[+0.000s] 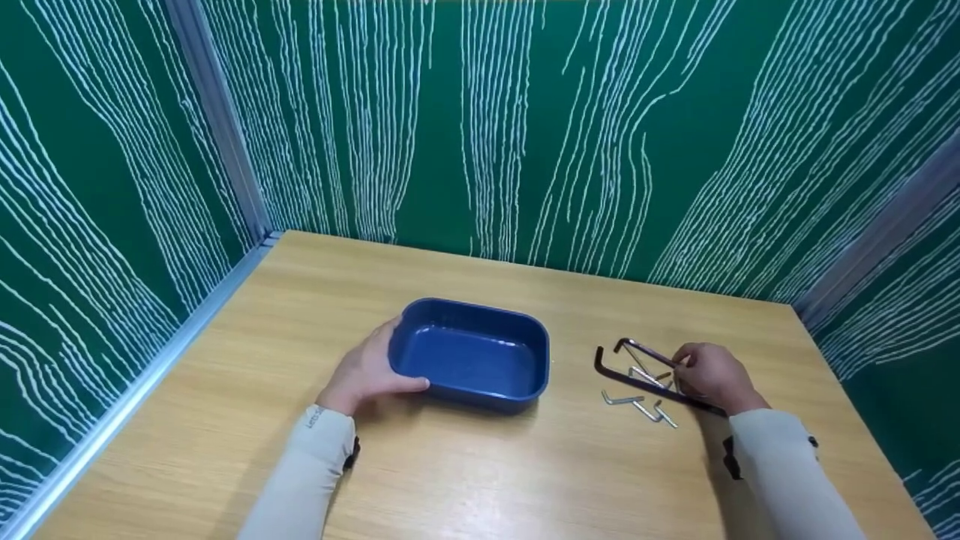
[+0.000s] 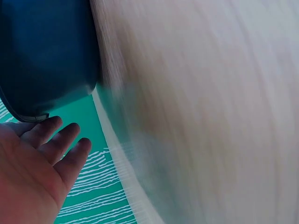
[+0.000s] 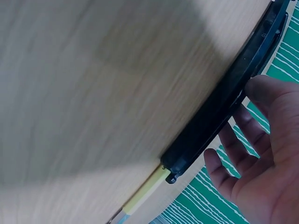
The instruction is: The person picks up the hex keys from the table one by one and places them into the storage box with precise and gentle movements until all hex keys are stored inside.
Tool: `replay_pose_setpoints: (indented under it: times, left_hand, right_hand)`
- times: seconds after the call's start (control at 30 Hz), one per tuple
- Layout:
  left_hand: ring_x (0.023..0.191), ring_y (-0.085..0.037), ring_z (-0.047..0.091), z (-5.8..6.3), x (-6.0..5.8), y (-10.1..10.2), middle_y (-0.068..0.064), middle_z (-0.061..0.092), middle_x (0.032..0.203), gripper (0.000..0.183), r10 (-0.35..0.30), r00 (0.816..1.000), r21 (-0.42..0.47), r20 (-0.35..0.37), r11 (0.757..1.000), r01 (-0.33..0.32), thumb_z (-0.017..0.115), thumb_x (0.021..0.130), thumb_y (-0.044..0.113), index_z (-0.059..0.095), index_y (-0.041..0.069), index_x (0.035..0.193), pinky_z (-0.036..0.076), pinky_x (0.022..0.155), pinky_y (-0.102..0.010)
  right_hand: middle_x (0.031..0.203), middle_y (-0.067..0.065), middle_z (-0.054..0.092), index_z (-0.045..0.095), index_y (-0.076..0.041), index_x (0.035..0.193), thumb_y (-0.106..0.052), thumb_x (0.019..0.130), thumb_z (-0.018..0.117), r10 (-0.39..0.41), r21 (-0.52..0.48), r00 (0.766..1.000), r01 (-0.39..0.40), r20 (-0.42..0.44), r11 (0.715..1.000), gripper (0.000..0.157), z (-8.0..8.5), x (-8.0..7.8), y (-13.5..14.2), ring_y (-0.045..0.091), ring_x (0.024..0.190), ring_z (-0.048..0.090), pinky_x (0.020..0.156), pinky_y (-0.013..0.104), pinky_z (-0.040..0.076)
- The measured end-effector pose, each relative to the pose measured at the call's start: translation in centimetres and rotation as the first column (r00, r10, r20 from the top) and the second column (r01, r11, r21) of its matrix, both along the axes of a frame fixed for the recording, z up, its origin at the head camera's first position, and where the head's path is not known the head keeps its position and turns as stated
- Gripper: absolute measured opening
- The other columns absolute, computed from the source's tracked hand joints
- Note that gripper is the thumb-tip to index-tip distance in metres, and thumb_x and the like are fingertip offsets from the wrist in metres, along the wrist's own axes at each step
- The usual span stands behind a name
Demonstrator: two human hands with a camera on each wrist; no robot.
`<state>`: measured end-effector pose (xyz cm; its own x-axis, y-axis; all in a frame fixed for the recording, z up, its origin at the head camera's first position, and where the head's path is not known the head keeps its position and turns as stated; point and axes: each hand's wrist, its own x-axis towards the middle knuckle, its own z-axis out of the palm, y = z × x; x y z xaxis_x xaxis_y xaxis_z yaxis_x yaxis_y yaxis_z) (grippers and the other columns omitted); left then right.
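Note:
My left hand point(image 1: 371, 371) holds the left end of a blue rectangular plastic box point(image 1: 469, 364), thumb along the near rim and fingers at the far-left corner. The box's inside shows nothing in it. In the left wrist view, the fingers point(image 2: 70, 161) lie right at the edge of the box point(image 2: 46, 56). On the right, my right hand point(image 1: 712, 375) pinches a dark L-shaped hex key point(image 1: 651, 350) between thumb and fingertips. A longer black hex key point(image 1: 626, 379) lies below it, partly hidden by the hand. Several small silver L-shaped pieces point(image 1: 622, 400), some ridged like screws, lie around them.
The wooden table point(image 1: 465, 465) carries everything. Green panels with white wavy lines point(image 1: 495, 135) stand along its back and sides. A long black piece point(image 3: 224, 93) with a yellow strip point(image 3: 147, 189) beyond its end crosses the right wrist view.

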<state>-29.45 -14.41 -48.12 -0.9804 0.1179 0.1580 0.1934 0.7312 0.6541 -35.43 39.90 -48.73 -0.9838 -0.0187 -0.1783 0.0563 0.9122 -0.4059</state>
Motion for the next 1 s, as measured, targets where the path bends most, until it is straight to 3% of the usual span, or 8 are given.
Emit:
replay_pose_setpoints:
  times: [0.37, 0.67, 0.83, 1.0]
  left_hand:
    - [0.112, -0.015, 0.044, 0.7, 0.1, 0.1, 0.007, 0.041, 0.132, 0.113, -0.019, 0.999, 0.018, 0.030, 1.000, 0.019, 0.074, 0.042, 0.062, 0.023, 0.028, 0.137, 0.038, 0.093, -0.046]
    - [0.110, -0.017, 0.046, 0.4, 0.1, 0.0, 0.005, 0.044, 0.130, 0.109, -0.007, 0.998, 0.055, 0.064, 0.998, 0.004, 0.078, 0.046, 0.054, 0.023, 0.028, 0.137, 0.039, 0.091, -0.047]
    - [0.109, -0.017, 0.047, 0.4, 0.0, 0.0, 0.003, 0.045, 0.129, 0.110, -0.013, 0.998, 0.048, 0.056, 0.999, 0.010, 0.078, 0.046, 0.054, 0.022, 0.027, 0.137, 0.040, 0.090, -0.047]
    - [0.109, -0.019, 0.047, 0.5, 0.2, 0.0, 0.003, 0.044, 0.130, 0.112, -0.002, 0.995, 0.055, 0.097, 0.998, -0.003, 0.077, 0.045, 0.057, 0.020, 0.028, 0.138, 0.040, 0.090, -0.048]
  right_hand:
    - [0.080, 0.008, 0.058, 0.060, -0.011, 0.099, -0.015, 0.084, 0.054, -0.007, -0.070, 1.000, 0.007, 0.011, 0.998, 0.017, -0.3, -0.3, 0.0, 0.018, 0.064, 0.055, 0.054, 0.028, 0.045]
    - [0.081, 0.007, 0.059, 0.060, -0.012, 0.102, -0.018, 0.084, 0.055, -0.028, -0.061, 1.000, 0.029, 0.013, 0.998, 0.019, -0.2, -0.2, -0.1, 0.018, 0.063, 0.055, 0.052, 0.028, 0.043]
    - [0.076, 0.004, 0.062, 0.059, -0.015, 0.101, -0.021, 0.085, 0.054, 0.007, -0.023, 1.000, -0.008, -0.023, 1.000, 0.018, -0.1, -0.2, -0.5, 0.018, 0.061, 0.055, 0.052, 0.028, 0.041]
    - [0.074, 0.002, 0.064, 0.057, -0.015, 0.102, -0.023, 0.085, 0.053, 0.025, -0.016, 0.999, -0.026, -0.048, 1.000, 0.019, 0.1, -0.3, -1.1, 0.018, 0.060, 0.056, 0.052, 0.028, 0.041]
